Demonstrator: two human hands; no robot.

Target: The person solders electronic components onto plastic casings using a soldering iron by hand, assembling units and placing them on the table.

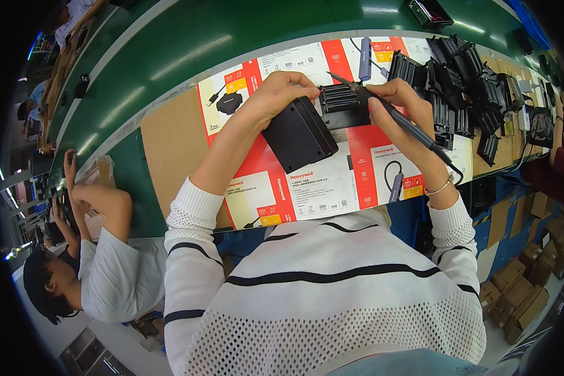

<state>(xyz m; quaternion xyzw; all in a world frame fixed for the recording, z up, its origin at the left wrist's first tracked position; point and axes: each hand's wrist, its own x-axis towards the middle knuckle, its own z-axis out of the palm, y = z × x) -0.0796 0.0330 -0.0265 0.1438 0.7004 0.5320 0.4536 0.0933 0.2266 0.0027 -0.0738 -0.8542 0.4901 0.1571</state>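
My right hand (404, 113) is closed round a soldering iron (398, 116), held like a pen. The iron's thin tip points left, over the far edge of a black ribbed plastic part (341, 99). At that part's left end, the fingers of my left hand (282, 94) pinch something too small to make out. A flat black plastic case (301, 135) lies tilted just below my left hand, partly covered by it. Under everything lies a printed red and white cardboard sheet (323, 194).
Several black ribbed parts are heaped (464, 81) to the right. The iron's cord (451, 166) hangs beside my right wrist. Plain brown cardboard (172, 141) covers the green bench (188, 47) at left. A co-worker (116, 250) sits to my left; cartons (517, 288) stand at lower right.
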